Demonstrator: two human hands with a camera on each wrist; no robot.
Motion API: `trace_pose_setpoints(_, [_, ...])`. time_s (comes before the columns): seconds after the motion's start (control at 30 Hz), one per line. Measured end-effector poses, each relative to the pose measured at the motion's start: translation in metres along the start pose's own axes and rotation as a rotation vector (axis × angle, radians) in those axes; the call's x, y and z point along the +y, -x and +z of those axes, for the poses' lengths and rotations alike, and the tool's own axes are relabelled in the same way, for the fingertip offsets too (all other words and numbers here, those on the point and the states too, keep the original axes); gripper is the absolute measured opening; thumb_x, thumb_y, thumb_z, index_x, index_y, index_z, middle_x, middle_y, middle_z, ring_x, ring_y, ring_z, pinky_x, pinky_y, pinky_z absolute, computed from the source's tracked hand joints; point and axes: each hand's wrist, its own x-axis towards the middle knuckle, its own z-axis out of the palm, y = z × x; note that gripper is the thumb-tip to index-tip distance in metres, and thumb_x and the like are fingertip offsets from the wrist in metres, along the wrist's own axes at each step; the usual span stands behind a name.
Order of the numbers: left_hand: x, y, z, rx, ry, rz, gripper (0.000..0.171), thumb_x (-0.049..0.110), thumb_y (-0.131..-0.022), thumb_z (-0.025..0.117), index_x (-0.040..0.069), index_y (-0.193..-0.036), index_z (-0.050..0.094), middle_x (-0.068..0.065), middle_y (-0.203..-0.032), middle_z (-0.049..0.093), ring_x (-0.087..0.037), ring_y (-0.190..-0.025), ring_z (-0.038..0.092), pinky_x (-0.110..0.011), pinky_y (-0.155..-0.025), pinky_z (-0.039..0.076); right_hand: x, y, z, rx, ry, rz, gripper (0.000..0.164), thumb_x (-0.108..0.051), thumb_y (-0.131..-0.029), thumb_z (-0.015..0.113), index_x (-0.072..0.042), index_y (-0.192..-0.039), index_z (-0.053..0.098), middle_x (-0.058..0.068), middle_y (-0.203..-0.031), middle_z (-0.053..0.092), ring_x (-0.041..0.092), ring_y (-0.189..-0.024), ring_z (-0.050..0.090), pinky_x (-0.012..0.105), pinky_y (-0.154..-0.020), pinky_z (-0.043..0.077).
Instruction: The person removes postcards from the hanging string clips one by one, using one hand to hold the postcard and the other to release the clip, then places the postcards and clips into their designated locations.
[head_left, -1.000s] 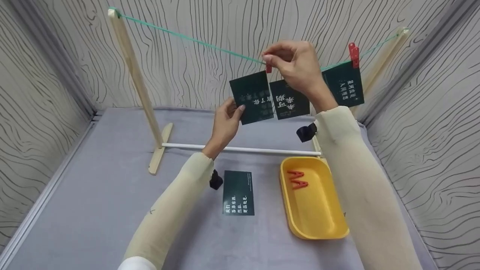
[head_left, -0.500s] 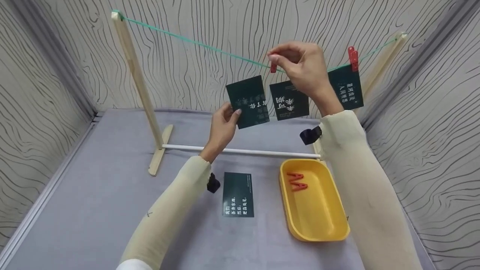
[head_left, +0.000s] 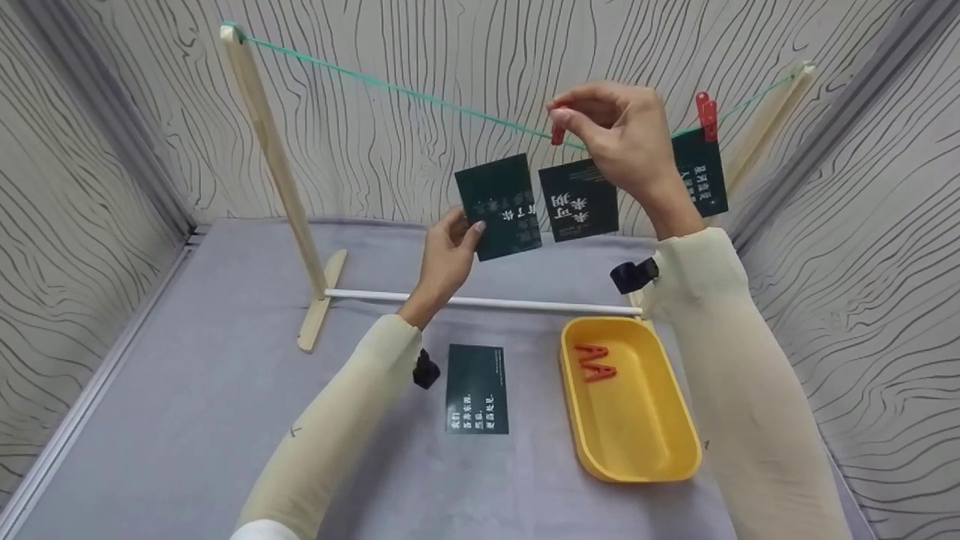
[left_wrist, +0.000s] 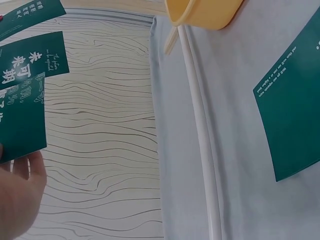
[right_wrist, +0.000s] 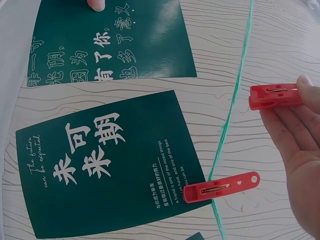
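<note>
My left hand [head_left: 448, 253] pinches a dark green card [head_left: 499, 206] with white lettering by its left edge, below the green string [head_left: 390, 84]. Between thumb and fingers of my right hand [head_left: 626, 139] is a red clothespin [right_wrist: 275, 96]. The right wrist view shows this clothespin apart from the string and from the held card. A second card [right_wrist: 110, 165] hangs from the string by another red clothespin [right_wrist: 222, 186]. A third card [head_left: 703, 176] hangs farther right under a red clothespin [head_left: 707, 116], partly hidden behind my right hand.
Wooden posts [head_left: 266, 142] hold the string, joined low down by a white rod [head_left: 510, 304]. On the grey cloth lies one more green card [head_left: 478, 390]. A yellow tray [head_left: 637, 472] to its right contains two red clothespins [head_left: 598, 372].
My right hand has shifted right along the string with the clothespin, away from the held card. My left hand has lowered that card slightly and moved it a little left.
</note>
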Motion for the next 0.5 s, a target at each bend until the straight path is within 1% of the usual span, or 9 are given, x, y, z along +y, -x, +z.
trace_pose_setpoints(0.1, [-0.001,0.002,0.000,-0.010,0.014,0.001,0.030,0.011,-0.108,0.059,0.008,-0.137,0.064,-0.012,-0.127,0.075,-0.023,-0.115,0.075,-0.035,-0.098,0.063,0.001,0.003,-0.001,0.000,-0.008,-0.025,0.020,-0.017,-0.100,0.073,-0.009,-0.117,0.079,0.008,-0.114,0.081,0.001,-0.096,0.074,0.017,-0.093,0.057])
trace_pose_setpoints(0.23, [-0.004,0.006,0.000,-0.015,0.023,-0.003,0.031,0.009,-0.107,0.059,0.007,-0.137,0.064,-0.013,-0.126,0.075,-0.024,-0.114,0.075,-0.036,-0.097,0.063,0.001,0.009,0.000,-0.004,-0.031,-0.014,0.018,-0.015,-0.098,0.074,-0.008,-0.114,0.079,0.009,-0.112,0.081,0.002,-0.094,0.075,0.016,-0.090,0.059])
trace_pose_setpoints(0.37, [-0.006,0.007,-0.001,-0.008,0.013,0.005,0.029,0.007,-0.107,0.059,0.005,-0.135,0.065,-0.015,-0.124,0.075,-0.025,-0.113,0.075,-0.036,-0.098,0.063,0.002,0.014,-0.001,-0.009,-0.033,-0.007,0.018,-0.016,-0.099,0.074,-0.008,-0.115,0.079,0.007,-0.113,0.081,0.002,-0.096,0.075,0.016,-0.091,0.059])
trace_pose_setpoints(0.5, [-0.006,0.006,-0.004,-0.008,-0.007,0.013,0.026,0.008,-0.107,0.060,0.006,-0.132,0.066,-0.014,-0.123,0.076,-0.025,-0.114,0.075,-0.037,-0.100,0.062,0.002,0.018,-0.002,-0.005,-0.027,-0.003,0.020,-0.017,-0.099,0.074,-0.009,-0.117,0.078,0.007,-0.115,0.081,0.001,-0.098,0.075,0.016,-0.094,0.058])
